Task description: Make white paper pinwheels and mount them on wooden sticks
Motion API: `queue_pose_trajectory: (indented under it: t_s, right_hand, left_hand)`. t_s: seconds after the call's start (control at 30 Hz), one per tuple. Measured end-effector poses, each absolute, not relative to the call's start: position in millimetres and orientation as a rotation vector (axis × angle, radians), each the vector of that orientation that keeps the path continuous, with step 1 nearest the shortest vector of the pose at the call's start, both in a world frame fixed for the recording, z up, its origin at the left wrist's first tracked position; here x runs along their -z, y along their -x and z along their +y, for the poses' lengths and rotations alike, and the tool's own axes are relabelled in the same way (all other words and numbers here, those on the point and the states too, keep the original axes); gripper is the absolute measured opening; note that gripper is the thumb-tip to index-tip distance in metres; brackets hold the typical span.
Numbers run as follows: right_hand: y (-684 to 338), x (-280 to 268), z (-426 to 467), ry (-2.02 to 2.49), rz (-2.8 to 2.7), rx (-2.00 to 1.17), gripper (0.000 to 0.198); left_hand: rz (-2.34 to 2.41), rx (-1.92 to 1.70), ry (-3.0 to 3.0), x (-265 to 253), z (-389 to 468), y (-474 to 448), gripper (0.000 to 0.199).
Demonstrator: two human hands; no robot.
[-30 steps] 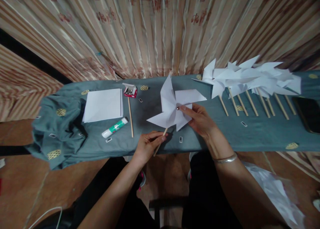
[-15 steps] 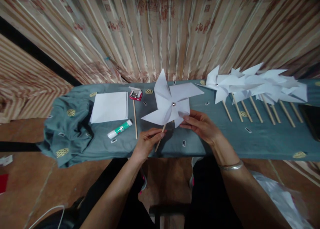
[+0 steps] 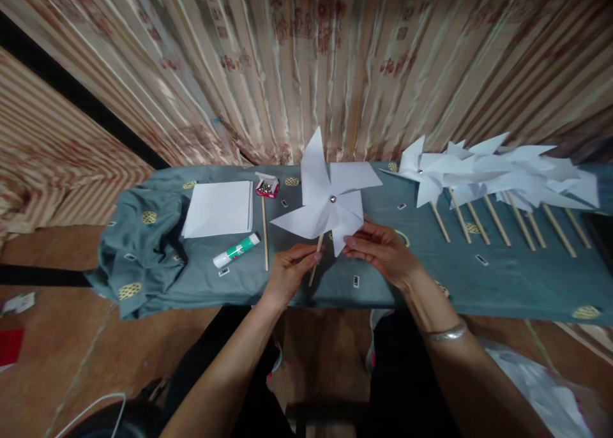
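A white paper pinwheel [image 3: 322, 205] with a silver pin at its centre is held upright over the table. My left hand [image 3: 288, 273] pinches its wooden stick just below the blades, thumb against fingers. On the other side, my right hand [image 3: 387, 254] grips the edge of the lower right blade between thumb and fingers; some of those fingers are hidden behind the paper. To the left of the pinwheel lie a loose wooden stick [image 3: 265, 237] and an open red-and-white box of metal pins [image 3: 267, 186].
A stack of white paper [image 3: 218, 209] and a green-and-white glue stick [image 3: 237, 249] lie left. Several pinwheels [image 3: 500, 170] overlap at the right, beside a dark object [image 3: 598, 237]. Bunched tablecloth [image 3: 148, 240] covers the left end; a curtain [image 3: 306, 74] hangs behind.
The view has shifted slightly, so the table appears further right and lower. The pinwheel's blades have turned a little, and its stick stands more upright. Both hands keep their grip.
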State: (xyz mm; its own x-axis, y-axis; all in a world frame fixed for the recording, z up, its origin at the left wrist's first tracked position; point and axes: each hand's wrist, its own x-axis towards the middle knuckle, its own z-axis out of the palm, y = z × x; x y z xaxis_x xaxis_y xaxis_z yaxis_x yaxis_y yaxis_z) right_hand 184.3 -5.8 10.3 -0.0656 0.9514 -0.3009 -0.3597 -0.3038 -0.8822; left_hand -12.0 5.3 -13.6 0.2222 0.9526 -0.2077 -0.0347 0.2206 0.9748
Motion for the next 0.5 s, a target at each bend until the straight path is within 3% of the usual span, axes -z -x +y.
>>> queue_pose_trajectory:
  t_s: [0.3, 0.5]
  right_hand:
    - [-180, -17, -13, 1.155, -0.931, -1.708, 0.031]
    - [-222, -10, -11, 1.358, -1.024, -1.304, 0.038]
  left_hand:
    - [1.074, -0.964, -1.150, 15, 6, 10, 0.014]
    - [1.092, -0.962, -1.151, 18, 7, 13, 0.014]
